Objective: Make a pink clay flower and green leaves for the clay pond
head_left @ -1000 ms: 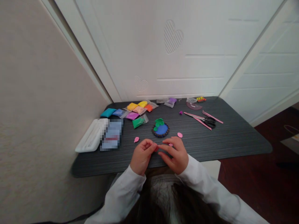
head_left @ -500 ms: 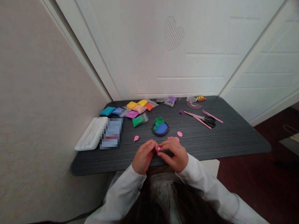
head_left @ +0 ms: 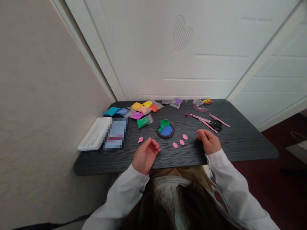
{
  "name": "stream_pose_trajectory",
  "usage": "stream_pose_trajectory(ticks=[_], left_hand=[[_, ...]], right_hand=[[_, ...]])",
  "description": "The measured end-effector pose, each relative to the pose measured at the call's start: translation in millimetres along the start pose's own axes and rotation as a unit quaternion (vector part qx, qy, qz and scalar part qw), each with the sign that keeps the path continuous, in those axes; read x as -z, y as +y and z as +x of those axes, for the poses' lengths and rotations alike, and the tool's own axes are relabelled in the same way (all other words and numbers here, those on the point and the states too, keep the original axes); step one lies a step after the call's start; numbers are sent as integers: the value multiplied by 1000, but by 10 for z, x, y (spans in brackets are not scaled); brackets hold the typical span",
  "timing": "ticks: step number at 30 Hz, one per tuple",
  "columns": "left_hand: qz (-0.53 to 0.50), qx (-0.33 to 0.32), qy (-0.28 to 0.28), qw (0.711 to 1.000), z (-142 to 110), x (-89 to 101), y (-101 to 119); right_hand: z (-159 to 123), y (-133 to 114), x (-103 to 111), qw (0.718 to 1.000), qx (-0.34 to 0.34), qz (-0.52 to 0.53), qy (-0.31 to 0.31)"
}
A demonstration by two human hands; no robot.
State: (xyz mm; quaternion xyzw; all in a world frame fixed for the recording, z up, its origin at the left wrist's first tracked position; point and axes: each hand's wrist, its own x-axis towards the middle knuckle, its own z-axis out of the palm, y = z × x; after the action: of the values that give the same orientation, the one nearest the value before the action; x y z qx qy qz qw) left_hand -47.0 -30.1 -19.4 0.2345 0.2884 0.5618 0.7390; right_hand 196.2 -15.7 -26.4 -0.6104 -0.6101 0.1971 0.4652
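Note:
My left hand (head_left: 145,154) rests at the near edge of the dark table (head_left: 240,143), fingers curled, and I cannot see anything in it. My right hand (head_left: 209,140) lies further right, fingers loosely bent, close to the pink tools and black scissors (head_left: 211,123). Three pink clay petals (head_left: 181,141) lie between the hands, and a fourth petal (head_left: 140,139) lies left of them. Behind the petals sits a blue clay disc with a dark rim and green leaves (head_left: 165,129).
Several small bags of coloured clay (head_left: 137,113) lie at the back left. A white tray (head_left: 94,138) and a blurred card (head_left: 115,134) sit at the left end. A purple bag (head_left: 177,103) and small bits lie by the white door behind.
My hands were pinched together on a pink clay piece; they have parted. The right hand moved right toward the tools, and another pink petal now lies on the table.

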Motion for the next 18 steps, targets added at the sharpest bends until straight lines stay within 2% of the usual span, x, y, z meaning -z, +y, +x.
stream_pose_trajectory(ticks=[3,7,13,18], left_hand=[[-13,3,2,1000,-3,9,4],[-15,2,6,1000,-8,5,-6],[-14,-4,6,1000,-10,1,-8],[-3,-4,12,1000,-20,-12,0]], right_hand=[[43,120,78,999,-30,-31,9],[27,167,1,999,-32,-14,32],[23,134,-10,1000,-9,2,1],[-1,95,31,998,6,-55,-18]])
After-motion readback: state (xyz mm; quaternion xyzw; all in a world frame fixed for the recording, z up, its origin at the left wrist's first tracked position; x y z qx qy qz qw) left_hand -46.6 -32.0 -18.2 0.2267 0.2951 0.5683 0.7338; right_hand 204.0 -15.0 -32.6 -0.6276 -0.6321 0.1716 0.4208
